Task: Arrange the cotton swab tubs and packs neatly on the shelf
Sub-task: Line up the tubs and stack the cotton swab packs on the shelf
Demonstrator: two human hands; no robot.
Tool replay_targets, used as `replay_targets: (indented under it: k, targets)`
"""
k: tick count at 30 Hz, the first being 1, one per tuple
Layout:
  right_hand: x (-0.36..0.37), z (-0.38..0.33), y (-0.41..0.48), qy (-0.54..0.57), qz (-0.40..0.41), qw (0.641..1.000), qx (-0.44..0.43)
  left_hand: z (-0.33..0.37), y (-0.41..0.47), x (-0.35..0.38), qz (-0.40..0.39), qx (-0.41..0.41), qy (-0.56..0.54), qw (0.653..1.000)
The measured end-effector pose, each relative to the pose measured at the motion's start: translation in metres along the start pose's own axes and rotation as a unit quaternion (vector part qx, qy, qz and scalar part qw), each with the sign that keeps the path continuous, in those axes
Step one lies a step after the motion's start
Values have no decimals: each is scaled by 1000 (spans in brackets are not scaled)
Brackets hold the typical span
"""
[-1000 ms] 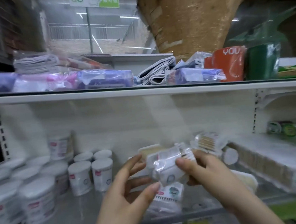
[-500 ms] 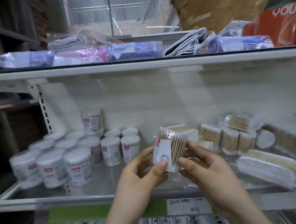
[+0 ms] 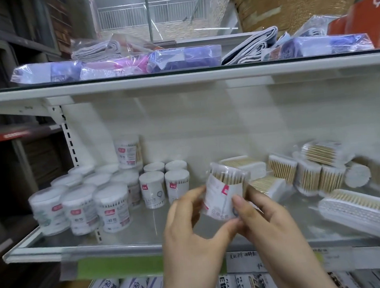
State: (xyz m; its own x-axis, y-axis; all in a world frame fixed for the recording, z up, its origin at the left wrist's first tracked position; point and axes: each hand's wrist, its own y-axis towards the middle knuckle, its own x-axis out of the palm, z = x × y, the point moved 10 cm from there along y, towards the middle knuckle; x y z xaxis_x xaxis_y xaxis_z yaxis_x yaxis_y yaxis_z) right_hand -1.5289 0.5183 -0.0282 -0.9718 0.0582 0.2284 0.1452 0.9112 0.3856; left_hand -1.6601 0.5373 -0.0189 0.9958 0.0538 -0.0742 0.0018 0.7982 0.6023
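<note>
Bare shelf (image 3: 145, 232) floor at front centre, tubs (image 3: 112, 206) crowding left, swab packs (image 3: 309, 176) piled right, upper shelf (image 3: 180, 77) overhead

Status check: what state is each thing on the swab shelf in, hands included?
swab pack: off the shelf, upright, held by both hands.
left hand: grips the pack's lower left.
right hand: pinches its right side.
round tubs: upright, closed, grouped left.
loose packs: jumbled right, some tilted.
long pack: lying flat, front right.
</note>
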Motion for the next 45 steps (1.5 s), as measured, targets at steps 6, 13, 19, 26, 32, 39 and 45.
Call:
replay_targets:
  k: [6,13,19,26,32,39,45]
  targets:
    - [-8,5,-2,71,35,997,12,20,-5,3,-26,68,-1,997]
    - [-10,1,-7,134,50,989,27,10,-5,0,-44,7,-102,994]
    - [-11,6,-11,123,51,991,33,-4,-8,1,-57,-78,-167,981]
    - [-6,-1,-13,35,18,999,17,-11,-5,1,-72,-175,-283,940]
    - [-4,-4,-11,5,15,1000,7,-8,-5,5,-109,-181,-302,930]
    - [-1,-8,-15,7,6,1000,-20,-6,-9,6,-134,-171,-306,927]
    - [5,-28,-25,-11,2,995,-101,7,-10,6,-168,-133,-337,917]
